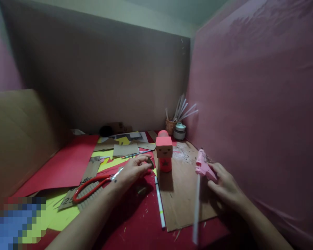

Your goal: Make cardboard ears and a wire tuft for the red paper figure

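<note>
In the head view, the right hand (225,184) has its fingers wrapped around a pink glue gun (203,167); the left hand (136,169) curls beside a small dark piece (150,162), whether gripped I cannot tell. Between them, a red box-headed figure (165,151) stands upright on cardboard (183,199).

A lidded jar (179,133) stands beside a pot (170,127).

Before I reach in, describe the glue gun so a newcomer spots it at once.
Start at the pink wall on the right, then the brown cardboard beside it. Near the cardboard's right edge, the right hand holds the glue gun: pale pink, with a long whitish stick trailing from it, unlike the box-headed red figure standing nearby.
</note>
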Demonstrator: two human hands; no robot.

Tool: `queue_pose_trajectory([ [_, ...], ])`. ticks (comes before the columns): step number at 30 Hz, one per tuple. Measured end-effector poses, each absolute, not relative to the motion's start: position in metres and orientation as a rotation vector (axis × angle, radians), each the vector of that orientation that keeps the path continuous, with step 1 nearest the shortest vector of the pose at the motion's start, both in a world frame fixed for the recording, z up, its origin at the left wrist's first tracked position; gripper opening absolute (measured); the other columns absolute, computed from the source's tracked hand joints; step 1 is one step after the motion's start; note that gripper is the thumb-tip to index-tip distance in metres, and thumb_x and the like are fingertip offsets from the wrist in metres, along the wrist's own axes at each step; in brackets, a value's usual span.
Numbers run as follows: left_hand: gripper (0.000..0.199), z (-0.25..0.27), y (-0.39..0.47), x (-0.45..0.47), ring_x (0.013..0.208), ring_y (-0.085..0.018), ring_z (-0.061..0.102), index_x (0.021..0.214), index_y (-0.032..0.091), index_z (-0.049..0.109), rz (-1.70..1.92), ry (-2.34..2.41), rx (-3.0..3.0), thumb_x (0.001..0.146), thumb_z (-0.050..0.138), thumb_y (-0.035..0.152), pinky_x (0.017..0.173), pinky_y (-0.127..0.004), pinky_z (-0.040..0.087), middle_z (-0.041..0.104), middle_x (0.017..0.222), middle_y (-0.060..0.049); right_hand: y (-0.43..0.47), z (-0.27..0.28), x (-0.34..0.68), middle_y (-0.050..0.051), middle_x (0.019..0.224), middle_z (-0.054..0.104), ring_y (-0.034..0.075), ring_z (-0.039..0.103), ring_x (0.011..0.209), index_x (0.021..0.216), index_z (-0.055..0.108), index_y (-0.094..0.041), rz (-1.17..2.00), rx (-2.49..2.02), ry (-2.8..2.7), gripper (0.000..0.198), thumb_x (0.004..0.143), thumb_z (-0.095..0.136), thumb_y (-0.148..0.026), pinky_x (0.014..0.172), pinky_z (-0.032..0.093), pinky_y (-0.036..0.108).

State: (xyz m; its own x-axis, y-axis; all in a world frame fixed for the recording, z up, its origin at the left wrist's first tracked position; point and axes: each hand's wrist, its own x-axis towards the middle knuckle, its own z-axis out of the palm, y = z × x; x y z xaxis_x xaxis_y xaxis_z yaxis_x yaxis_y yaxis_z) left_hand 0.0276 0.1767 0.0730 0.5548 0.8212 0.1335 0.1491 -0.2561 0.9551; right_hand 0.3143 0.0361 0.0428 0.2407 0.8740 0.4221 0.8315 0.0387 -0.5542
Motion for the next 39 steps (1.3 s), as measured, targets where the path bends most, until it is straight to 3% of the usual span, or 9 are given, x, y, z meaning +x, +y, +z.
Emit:
queue_pose_trajectory([
  [2,0.016,0.072,0.179,0.034,0.109,-0.025,0.055,0.061,0.019,0.063,0.791,0.773,1.776,0.069,0.065,0.033,0.084,-0.033,0.047,0.063,0.110,-0.009,0.035,0.049,0.310,0.006,0.083,0.059,0.021,0.059,0.075,0.101,0.062,-0.019,0.355,-1.576,-1.402,0.029,0.072,0.056,-0.019,0.067,0.049,0.035],
  [5,0.010,0.068,0.183,0.045,0.118,-0.026,0.052,0.062,0.021,0.068,0.759,0.698,1.809,0.067,0.067,0.029,0.091,-0.035,0.046,0.056,0.128,-0.007,0.037,0.061,0.303,0.001,0.062,0.051,0.013,0.044,0.048,0.087,0.063,-0.021,0.783,-1.305,-1.125,0.020,0.070,0.065,-0.032,0.043,0.039,0.028],
  [7,0.006,0.063,0.185,0.051,0.117,-0.027,0.053,0.064,0.022,0.071,0.745,0.658,1.817,0.066,0.068,0.027,0.094,-0.037,0.045,0.058,0.127,-0.007,0.039,0.071,0.297,0.002,0.063,0.052,0.011,0.040,0.046,0.084,0.064,-0.020,0.898,-1.188,-1.062,0.022,0.069,0.065,-0.037,0.039,0.035,0.026],
  [10,0.008,0.055,0.187,0.058,0.114,-0.027,0.054,0.069,0.022,0.073,0.754,0.632,1.814,0.066,0.068,0.026,0.095,-0.040,0.044,0.061,0.121,-0.009,0.042,0.087,0.286,0.008,0.082,0.061,0.012,0.046,0.052,0.095,0.064,-0.017,1.007,-1.020,-1.015,0.029,0.076,0.063,-0.038,0.038,0.034,0.023],
  [16,0.011,0.033,0.195,0.067,0.107,-0.026,0.057,0.071,0.020,0.075,0.815,0.572,1.795,0.063,0.068,0.024,0.092,-0.036,0.045,0.064,0.116,-0.009,0.047,0.111,0.268,-0.001,0.048,0.051,0.009,0.040,0.043,0.088,0.061,-0.016,0.893,-1.121,-1.303,0.029,0.092,0.050,-0.043,0.040,0.026,0.021],
  [22,0.012,0.023,0.198,0.073,0.103,-0.025,0.058,0.070,0.020,0.076,0.851,0.556,1.769,0.063,0.067,0.018,0.089,-0.035,0.046,0.065,0.114,-0.006,0.056,0.126,0.257,-0.002,0.045,0.051,0.006,0.037,0.038,0.078,0.060,-0.014,0.867,-1.285,-1.399,0.042,0.092,0.046,-0.051,0.041,0.024,0.021],
  [35,0.007,0.027,0.188,0.087,0.094,-0.023,0.058,0.065,0.021,0.074,0.932,0.620,1.811,0.061,0.069,0.019,0.080,-0.032,0.050,0.064,0.101,-0.005,0.072,0.133,0.246,-0.003,0.042,0.050,0.005,0.038,0.034,0.072,0.058,-0.014,0.878,-1.273,-1.439,0.044,0.091,0.048,-0.052,0.038,0.024,0.018],
  [39,0.007,0.024,0.184,0.095,0.101,-0.026,0.055,0.065,0.023,0.075,0.963,0.685,1.880,0.062,0.071,0.019,0.088,-0.037,0.047,0.061,0.103,-0.006,0.072,0.131,0.249,-0.002,0.042,0.051,0.006,0.038,0.034,0.070,0.058,-0.015,0.926,-1.211,-1.367,0.042,0.091,0.050,-0.050,0.037,0.025,0.018],
])
